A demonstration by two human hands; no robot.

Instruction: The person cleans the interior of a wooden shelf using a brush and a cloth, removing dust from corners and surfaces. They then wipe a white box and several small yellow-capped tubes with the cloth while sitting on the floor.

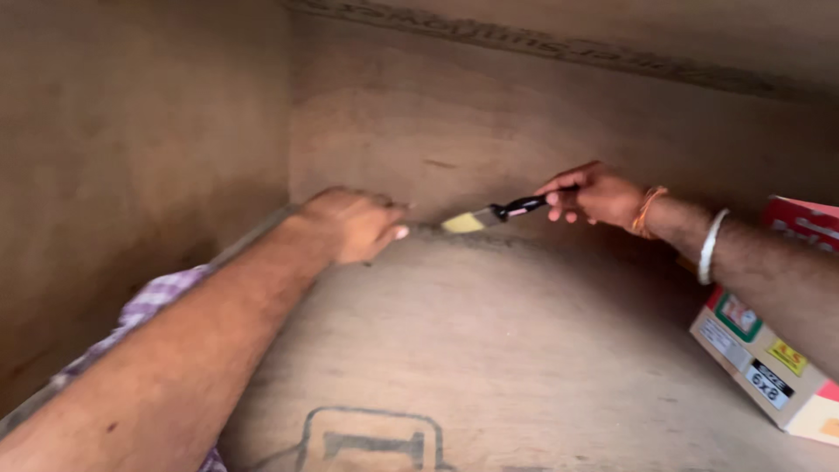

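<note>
- Right hand (594,194), right of frame centre: fingers curled and pinched around the rear end of the paintbrush (498,212) handle; thumb side faces the camera.
- The brush runs from that grip leftward and slightly down; its bristle tip sits near frame centre, at the seam where the plywood floor panel (489,350) meets the back panel (542,122).
- Brush appearance: dark glossy handle with a reddish patch, short metal band, pale yellow flat bristles. Image is blurred; finer detail cannot be read.
- Left hand (354,225), left of centre: loosely closed fist resting knuckles-down on the same seam, just beside the bristles, not touching them as far as can be seen. It holds nothing visible.
- Right forearm enters from the right edge, wrist level, carrying an orange thread band (648,211) and a white bangle (711,246).
- Left forearm enters from the lower left, stretched straight toward the corner; a checked purple sleeve (153,301) is pushed up the arm.
- Surround: brown plywood side panel (131,166) at left; dark printed outline at the bottom centre of the floor panel.
- A red-and-white cardboard box (769,358) with coloured labels lies at the lower right, under the right forearm.
</note>
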